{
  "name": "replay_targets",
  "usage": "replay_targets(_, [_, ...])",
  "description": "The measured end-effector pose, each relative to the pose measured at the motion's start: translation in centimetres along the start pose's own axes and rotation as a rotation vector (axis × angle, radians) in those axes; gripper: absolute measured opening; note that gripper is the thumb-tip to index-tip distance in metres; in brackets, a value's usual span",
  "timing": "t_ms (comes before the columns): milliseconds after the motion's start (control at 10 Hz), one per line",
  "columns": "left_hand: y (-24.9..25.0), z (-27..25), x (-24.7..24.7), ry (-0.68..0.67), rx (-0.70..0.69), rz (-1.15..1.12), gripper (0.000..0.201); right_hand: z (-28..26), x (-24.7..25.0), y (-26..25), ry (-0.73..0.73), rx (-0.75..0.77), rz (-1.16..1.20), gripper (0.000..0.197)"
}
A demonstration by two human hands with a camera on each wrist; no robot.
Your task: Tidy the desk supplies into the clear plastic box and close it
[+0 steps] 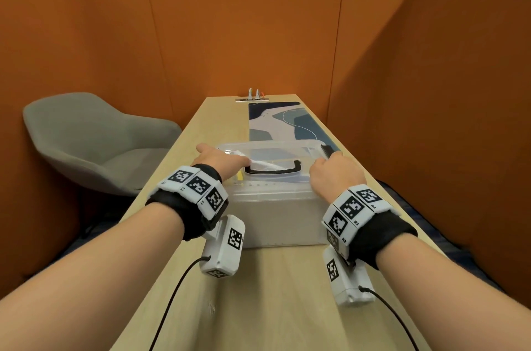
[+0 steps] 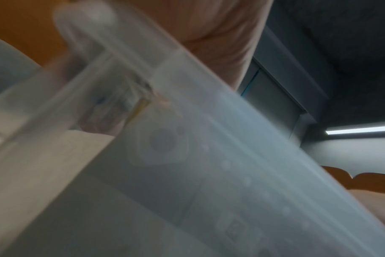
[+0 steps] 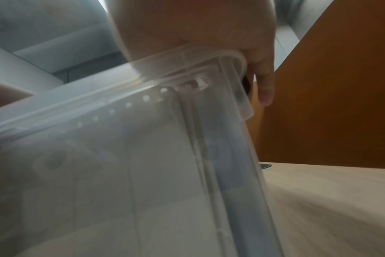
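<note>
The clear plastic box point(image 1: 275, 218) stands in the middle of the wooden table, its lid point(image 1: 275, 154) lying on top with the black handle point(image 1: 273, 171) flat. Blurred supplies show through the lid and walls point(image 2: 209, 173). My left hand point(image 1: 222, 157) lies flat on the lid's left side, fingers reaching toward the handle and thumb spread out. My right hand point(image 1: 333, 172) presses its palm on the lid's right corner point(image 3: 231, 57). Its fingers point(image 3: 265, 87) hang straight down over the edge beside a black latch point(image 1: 327, 150), which sticks up.
A patterned desk mat point(image 1: 287, 123) lies beyond the box, reaching a socket strip with plugs point(image 1: 254, 95) at the far end. Orange partition walls point(image 1: 247, 34) enclose the table on three sides. A grey chair point(image 1: 94, 144) stands to the left. Bare wood point(image 1: 258, 293) stretches in front of the box.
</note>
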State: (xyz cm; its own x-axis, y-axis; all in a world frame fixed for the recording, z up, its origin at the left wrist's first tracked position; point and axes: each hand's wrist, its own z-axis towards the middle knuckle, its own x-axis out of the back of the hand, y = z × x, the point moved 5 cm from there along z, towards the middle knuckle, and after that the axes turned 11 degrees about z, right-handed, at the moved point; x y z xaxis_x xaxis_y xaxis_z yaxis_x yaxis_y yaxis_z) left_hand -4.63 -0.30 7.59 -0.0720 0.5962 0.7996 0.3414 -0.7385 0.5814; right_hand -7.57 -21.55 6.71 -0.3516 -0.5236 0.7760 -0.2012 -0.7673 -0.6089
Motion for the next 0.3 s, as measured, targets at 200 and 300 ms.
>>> replay_targets(200, [0.5, -0.2, 3.2, -0.099, -0.075, 0.117, 0.074, -0.1, 2.3, 0.8, -0.139, -0.026, 0.297, 0.045])
replay_targets(300, [-0.1, -0.9, 5.6, -0.067, -0.142, 0.123, 0.067, -0.9, 5.5, 1.0, -0.126, 0.058, 0.528, 0.036])
